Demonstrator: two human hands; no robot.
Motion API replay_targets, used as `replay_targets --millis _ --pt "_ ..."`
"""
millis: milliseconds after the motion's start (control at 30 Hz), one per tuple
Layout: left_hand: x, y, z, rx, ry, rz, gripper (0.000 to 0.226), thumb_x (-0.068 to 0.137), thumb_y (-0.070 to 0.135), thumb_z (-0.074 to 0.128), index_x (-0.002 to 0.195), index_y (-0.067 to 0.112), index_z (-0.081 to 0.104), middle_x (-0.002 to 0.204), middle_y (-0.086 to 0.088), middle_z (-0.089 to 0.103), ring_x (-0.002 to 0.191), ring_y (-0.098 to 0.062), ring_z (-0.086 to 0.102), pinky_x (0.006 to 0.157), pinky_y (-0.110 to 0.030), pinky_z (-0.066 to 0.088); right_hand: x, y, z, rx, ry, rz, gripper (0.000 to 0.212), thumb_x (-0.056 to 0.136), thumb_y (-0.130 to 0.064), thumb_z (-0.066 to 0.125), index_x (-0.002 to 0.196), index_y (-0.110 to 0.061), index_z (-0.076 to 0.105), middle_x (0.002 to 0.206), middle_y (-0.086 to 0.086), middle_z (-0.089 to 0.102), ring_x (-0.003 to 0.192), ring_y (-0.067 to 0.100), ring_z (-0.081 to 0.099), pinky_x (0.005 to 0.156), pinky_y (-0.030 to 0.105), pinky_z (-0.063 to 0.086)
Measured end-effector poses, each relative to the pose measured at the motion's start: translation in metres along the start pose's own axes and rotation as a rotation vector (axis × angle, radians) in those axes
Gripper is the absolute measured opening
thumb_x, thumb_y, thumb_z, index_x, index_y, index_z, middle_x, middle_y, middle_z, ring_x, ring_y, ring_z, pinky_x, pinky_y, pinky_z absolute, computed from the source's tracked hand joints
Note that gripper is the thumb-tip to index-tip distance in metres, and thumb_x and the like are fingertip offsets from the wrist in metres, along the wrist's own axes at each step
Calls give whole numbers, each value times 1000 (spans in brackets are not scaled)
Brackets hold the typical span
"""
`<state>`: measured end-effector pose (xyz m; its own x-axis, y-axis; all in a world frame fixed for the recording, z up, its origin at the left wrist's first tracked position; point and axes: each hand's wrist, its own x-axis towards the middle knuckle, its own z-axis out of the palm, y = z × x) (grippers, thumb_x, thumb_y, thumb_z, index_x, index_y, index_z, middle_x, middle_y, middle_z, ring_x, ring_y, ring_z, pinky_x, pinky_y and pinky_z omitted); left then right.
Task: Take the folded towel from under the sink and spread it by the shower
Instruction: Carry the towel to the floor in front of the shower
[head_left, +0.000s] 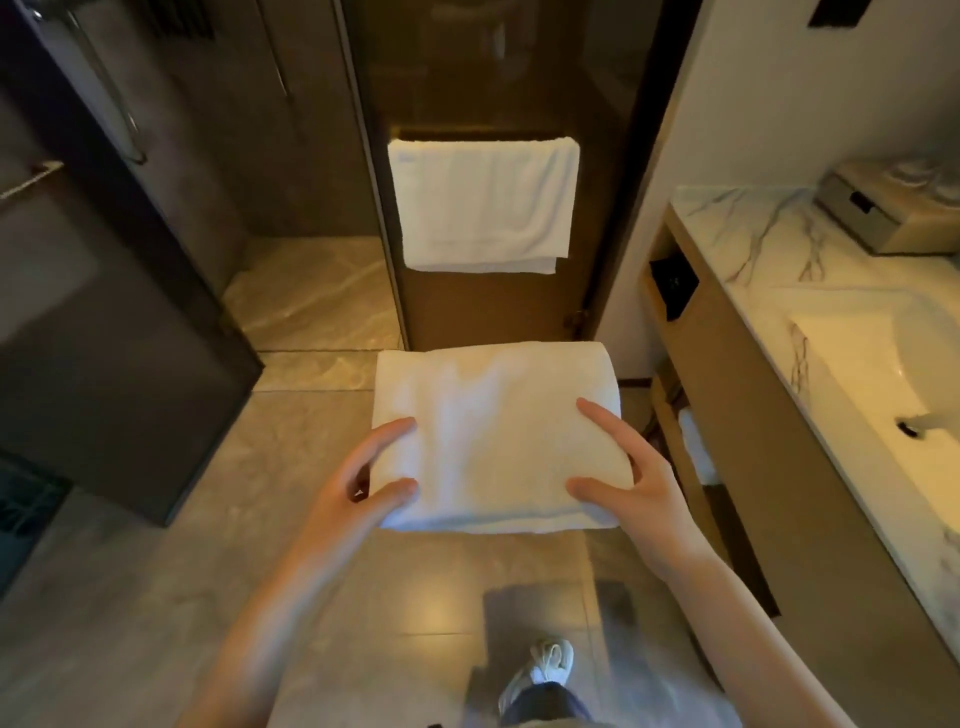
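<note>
We hold a white terry towel folded into a thick, flat rectangle in the air above the floor, between the dark shower enclosure and the vanity. The left hand grips its left edge and the right hand its right edge, each with thumb and forefinger on top. Its pile looks soft and clean, and the far right corner is rounded.

Below lie glossy grey-beige stone floor tiles. Ahead, a second white towel hangs on a brown glass door. On our right stands a white veined marble counter with a white sink basin.

The towel lies level, its long axis running left to right, layered edges facing us.
</note>
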<state>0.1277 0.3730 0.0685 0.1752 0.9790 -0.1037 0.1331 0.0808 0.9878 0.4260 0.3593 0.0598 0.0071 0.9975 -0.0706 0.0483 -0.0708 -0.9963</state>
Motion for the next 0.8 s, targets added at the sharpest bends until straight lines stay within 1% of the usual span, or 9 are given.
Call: replay_targets --millis 100,167,233,300,433,500,600,700,800 --pt "-55 -16 -36 -12 43 -17 63 62 47 70 124 45 58 130 27 53 114 9 52 79 -12 47 -37 4 44 -5 -42 22 72 77 -6 76 128 -51 54 121 -28 54 114 7 53 85 29 56" --pt "-90 -24 -59 2 69 -20 58 68 37 71 124 45 59 130 27 54 117 7 52 82 -13 47 -59 5 72 -11 -70 37 70 77 -8 77 126 -53 54 120 -28 54 114 9 53 83 27 57" --pt "-122 -29 -79 22 102 -8 54 73 27 69 124 44 59 131 29 54 120 10 49 83 -8 44 -78 7 97 -12 -98 47 71 77 -8 77 126 -53 54 118 -27 55 113 9 53 78 21 56" --pt "-153 -33 -95 40 128 -4 53 76 25 67 124 45 59 131 33 52 122 12 46 86 -7 43 -94 7 119 -23 -131 57 72 76 -7 77 126 -54 54 116 -28 54 112 10 53 74 19 56" --pt "-205 -38 -120 17 199 -51 54 77 32 68 127 48 55 131 34 50 121 8 49 92 -27 48 -110 2 154 -45 -233 53 73 77 -8 77 125 -56 53 113 -32 53 109 7 53 72 18 55" --pt "-227 -42 -126 22 262 -51 56 76 38 67 130 46 53 134 32 49 123 4 49 93 -31 48 -113 -1 167 -48 -297 41 73 76 -8 77 125 -57 53 112 -33 54 105 1 54 71 16 55" --pt "-256 -48 -125 55 367 -46 54 80 41 69 131 48 50 133 34 47 120 8 48 87 -24 50 -114 -5 182 -70 -388 27 73 75 -9 77 125 -57 53 114 -34 54 104 0 54 74 20 56" --pt "-280 -54 -115 66 493 -67 54 86 36 70 133 51 47 130 37 46 111 10 52 76 -15 54 -111 -8 193 -93 -485 33 73 73 -12 79 125 -57 53 118 -34 53 112 9 52 85 31 54" --pt "-304 -55 -97 15 596 -107 55 83 39 68 132 53 46 122 44 45 104 15 52 69 -9 52 -111 -6 199 -156 -563 31 74 70 -19 80 125 -60 52 124 -35 50 117 9 50 93 37 51"
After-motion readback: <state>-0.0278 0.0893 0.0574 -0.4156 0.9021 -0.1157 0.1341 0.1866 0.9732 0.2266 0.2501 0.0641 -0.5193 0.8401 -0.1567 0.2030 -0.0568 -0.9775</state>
